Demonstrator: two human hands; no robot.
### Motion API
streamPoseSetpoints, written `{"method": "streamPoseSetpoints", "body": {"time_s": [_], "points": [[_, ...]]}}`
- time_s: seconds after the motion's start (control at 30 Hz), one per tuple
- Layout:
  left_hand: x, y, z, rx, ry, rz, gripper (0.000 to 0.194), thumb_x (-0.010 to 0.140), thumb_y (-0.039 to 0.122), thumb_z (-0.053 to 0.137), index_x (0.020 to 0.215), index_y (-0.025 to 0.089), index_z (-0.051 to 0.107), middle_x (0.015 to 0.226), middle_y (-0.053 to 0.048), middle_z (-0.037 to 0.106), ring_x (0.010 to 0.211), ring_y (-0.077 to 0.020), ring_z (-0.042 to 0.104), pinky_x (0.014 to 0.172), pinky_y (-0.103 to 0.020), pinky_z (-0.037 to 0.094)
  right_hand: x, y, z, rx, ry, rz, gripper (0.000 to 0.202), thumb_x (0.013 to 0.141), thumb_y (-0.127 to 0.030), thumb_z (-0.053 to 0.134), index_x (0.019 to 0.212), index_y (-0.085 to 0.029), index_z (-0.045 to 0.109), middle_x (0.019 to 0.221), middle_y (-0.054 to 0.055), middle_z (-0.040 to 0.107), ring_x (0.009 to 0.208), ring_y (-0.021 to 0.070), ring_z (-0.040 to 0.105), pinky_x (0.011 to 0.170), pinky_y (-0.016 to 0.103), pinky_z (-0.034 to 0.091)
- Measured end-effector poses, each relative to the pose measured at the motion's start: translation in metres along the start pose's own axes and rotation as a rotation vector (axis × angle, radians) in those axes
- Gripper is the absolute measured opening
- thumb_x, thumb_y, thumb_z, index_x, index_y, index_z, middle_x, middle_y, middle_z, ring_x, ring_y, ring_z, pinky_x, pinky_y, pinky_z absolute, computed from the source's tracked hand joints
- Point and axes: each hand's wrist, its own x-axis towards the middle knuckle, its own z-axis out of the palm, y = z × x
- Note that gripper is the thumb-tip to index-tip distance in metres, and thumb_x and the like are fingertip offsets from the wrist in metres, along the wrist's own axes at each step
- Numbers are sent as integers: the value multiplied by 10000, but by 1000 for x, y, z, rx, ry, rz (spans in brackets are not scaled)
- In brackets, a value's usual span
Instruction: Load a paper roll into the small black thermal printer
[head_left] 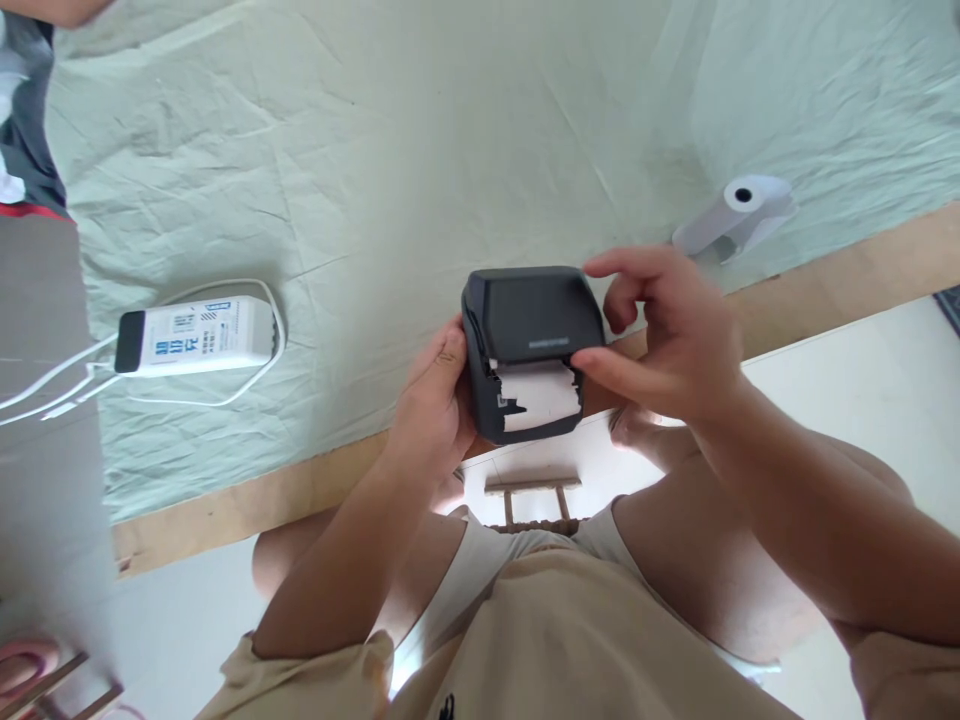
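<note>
A small black receipt printer [536, 310] is held up near the table's front edge, its lid toward me. From its slot sticks a strip of white paper [541, 392] with a ragged, torn-looking edge. My left hand [433, 405] grips the printer's left side, thumb on the edge and the other fingers hidden behind it. At the opposite side, my right hand [667, 325] is slightly blurred, with fingers apart. Its thumb tip is at the lid's lower right corner and its index finger is by the upper right corner; I cannot tell whether they press on it.
A white paper roll [739, 212], partly unwound, lies on the pale green cloth [420, 150] to the right. To the left is a white power strip [199, 335] with cables running off the table. Part of another person's arm [56, 10] shows at the top left.
</note>
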Motion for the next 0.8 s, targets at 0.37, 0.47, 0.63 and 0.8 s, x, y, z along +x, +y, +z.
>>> {"method": "streamPoseSetpoints", "body": {"time_s": [0.37, 0.47, 0.63, 0.8], "points": [[-2, 0, -2, 65, -1, -17, 367, 902, 600, 788, 960, 243, 725, 882, -17, 778, 897, -209, 779, 701, -281, 632, 24, -27, 4, -267, -42, -8, 146, 966, -341, 624, 845, -259, 617, 741, 13, 654, 583, 146, 499, 552, 331, 294], [-4, 0, -7, 118, -64, -47, 411, 893, 627, 794, 1078, 263, 753, 850, 7, 758, 732, -159, 724, 587, -238, 577, 26, -24, 4, -433, -199, -42, 66, 919, -301, 648, 867, -264, 668, 652, 8, 591, 512, 125, 367, 538, 321, 127], [-7, 4, -4, 114, -80, -69, 452, 837, 629, 854, 1056, 244, 765, 833, 15, 745, 666, -131, 691, 538, -209, 559, 27, -28, -7, -465, -290, -95, 198, 830, -306, 770, 1024, -313, 735, 603, -11, 590, 465, 125, 327, 489, 301, 157], [-6, 2, -6, 114, -71, -75, 458, 873, 634, 814, 1138, 265, 757, 828, -1, 752, 720, -185, 753, 532, -242, 593, 27, -25, -34, 44, -72, 90, 335, 867, -290, 719, 1189, -381, 701, 941, -23, 718, 580, 123, 559, 489, 303, 401]]}}
